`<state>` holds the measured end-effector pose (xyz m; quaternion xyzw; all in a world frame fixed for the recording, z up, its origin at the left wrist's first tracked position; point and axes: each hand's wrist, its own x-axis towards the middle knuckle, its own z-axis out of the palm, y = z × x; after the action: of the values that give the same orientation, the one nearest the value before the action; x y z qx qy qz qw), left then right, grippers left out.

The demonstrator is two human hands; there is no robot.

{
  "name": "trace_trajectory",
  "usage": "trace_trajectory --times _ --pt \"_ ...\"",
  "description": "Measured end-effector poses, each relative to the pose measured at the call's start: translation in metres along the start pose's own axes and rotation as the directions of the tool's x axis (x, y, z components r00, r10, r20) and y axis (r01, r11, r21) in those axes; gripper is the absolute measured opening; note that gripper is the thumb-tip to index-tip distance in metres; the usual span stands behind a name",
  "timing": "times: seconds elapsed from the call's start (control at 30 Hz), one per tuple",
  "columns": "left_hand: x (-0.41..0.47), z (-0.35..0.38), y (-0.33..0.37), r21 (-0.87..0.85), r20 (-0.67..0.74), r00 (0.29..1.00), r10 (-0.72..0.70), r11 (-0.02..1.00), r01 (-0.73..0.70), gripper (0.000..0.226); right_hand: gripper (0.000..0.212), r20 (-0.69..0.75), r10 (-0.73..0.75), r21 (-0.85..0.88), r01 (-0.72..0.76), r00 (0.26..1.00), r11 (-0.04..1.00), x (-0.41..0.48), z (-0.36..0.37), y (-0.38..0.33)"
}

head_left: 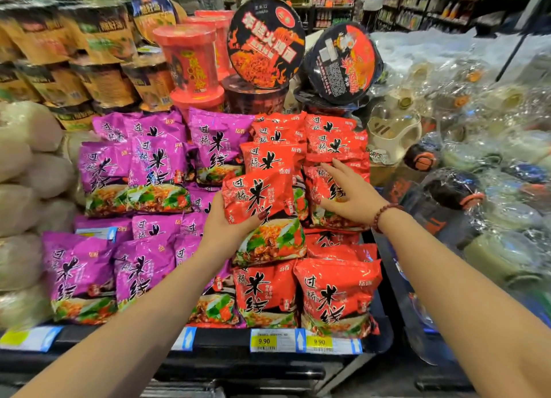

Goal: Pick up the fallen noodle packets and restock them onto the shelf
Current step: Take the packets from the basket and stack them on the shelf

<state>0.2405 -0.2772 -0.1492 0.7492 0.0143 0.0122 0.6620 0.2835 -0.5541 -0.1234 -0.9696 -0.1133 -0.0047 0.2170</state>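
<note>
Purple packets point(101, 171) lie left of the held red packet point(262, 198), bowls point(267, 43) above.

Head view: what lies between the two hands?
In the head view, the red noodle packet gripped by the left hand; the right hand rests on a neighbouring red packet.

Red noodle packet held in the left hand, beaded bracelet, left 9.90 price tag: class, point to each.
red noodle packet point(261, 199), head view, upper printed front.
beaded bracelet point(383, 212), head view, middle beads.
left 9.90 price tag point(264, 341), head view, yellow panel.
</note>
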Motion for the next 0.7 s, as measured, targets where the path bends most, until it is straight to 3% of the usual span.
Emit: trace_trajectory --times 0.2,0.3,0.4,0.5,0.57,0.63,0.7 --pt "-0.001 0.005 0.013 0.114 0.054 0.98 0.19 0.974 -0.196 0.078 0.061 -0.221 -0.105 0.095 0.129 0.97 0.987 -0.079 -0.004 -0.036" --pt "0.005 0.013 0.012 0.169 0.049 0.955 0.292 0.94 -0.296 0.09 0.047 -0.484 -0.198 0.005 0.228 0.853 0.974 -0.125 0.01 -0.058" --pt "0.008 0.025 0.007 0.277 -0.025 0.9 0.435 0.868 -0.411 0.088 0.03 -0.558 -0.302 -0.201 0.227 0.773 0.953 -0.159 0.045 -0.076" --pt "0.008 0.031 -0.005 0.611 -0.006 0.758 0.652 0.603 -0.513 0.071 0.041 -0.452 -0.294 -0.357 0.131 0.842 0.925 -0.173 0.088 -0.071" --pt "0.006 0.031 -0.017 0.733 0.19 0.656 0.731 0.339 -0.59 0.058 0.06 -0.334 -0.193 -0.413 0.041 0.923 0.91 -0.172 0.105 -0.057" --pt "0.003 0.029 -0.028 0.728 0.411 0.57 0.711 0.12 -0.675 0.055 0.077 -0.244 -0.088 -0.407 -0.019 0.966 0.913 -0.164 0.111 -0.043" --pt "0.002 0.027 -0.036 0.737 0.521 0.566 0.638 -0.003 -0.676 0.058 0.091 -0.186 -0.019 -0.344 -0.047 0.982 0.938 -0.155 0.112 -0.031"
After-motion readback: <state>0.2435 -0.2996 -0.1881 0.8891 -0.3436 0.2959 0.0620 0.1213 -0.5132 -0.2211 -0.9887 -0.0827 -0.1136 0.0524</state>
